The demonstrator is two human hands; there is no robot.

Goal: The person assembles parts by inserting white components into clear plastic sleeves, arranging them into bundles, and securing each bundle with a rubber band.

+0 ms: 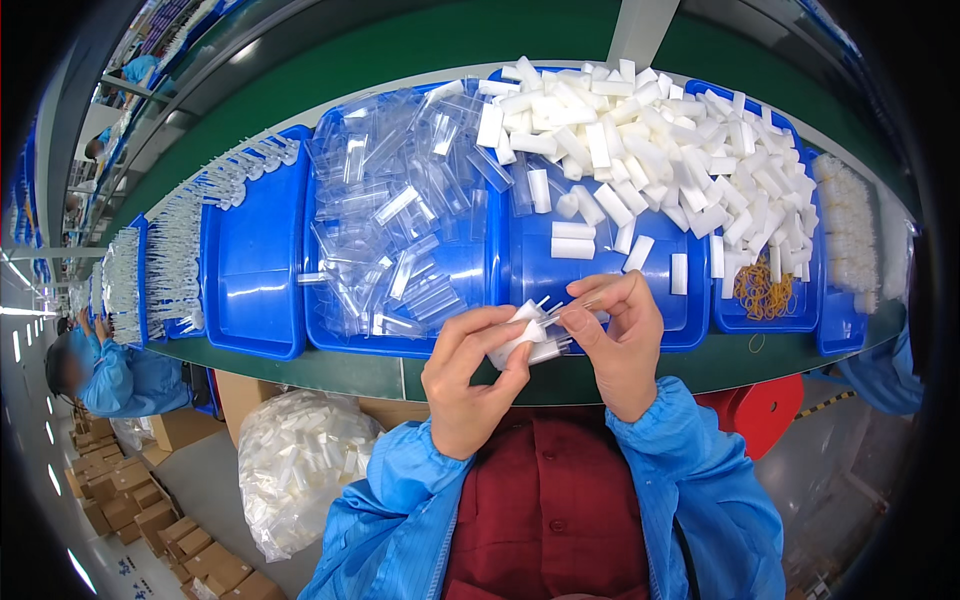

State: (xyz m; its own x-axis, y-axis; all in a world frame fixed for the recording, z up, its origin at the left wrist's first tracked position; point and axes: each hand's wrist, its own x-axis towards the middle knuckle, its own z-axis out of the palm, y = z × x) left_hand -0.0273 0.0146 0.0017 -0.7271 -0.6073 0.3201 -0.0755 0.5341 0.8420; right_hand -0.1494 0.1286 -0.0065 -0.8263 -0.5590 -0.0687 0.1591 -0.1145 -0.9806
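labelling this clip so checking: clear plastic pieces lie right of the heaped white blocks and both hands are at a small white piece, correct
No: the head view shows the clear plastic pieces left of the heaped white blocks, not right. The left hand and right hand are indeed at a small white piece.

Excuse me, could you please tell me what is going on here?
A person's left hand holds a small white foam piece near the front edge of a blue tray. The right hand has its fingertips close beside it; their exact grip is unclear. Beyond the hands, clear plastic sleeves are heaped on the left and white foam blocks on the right.
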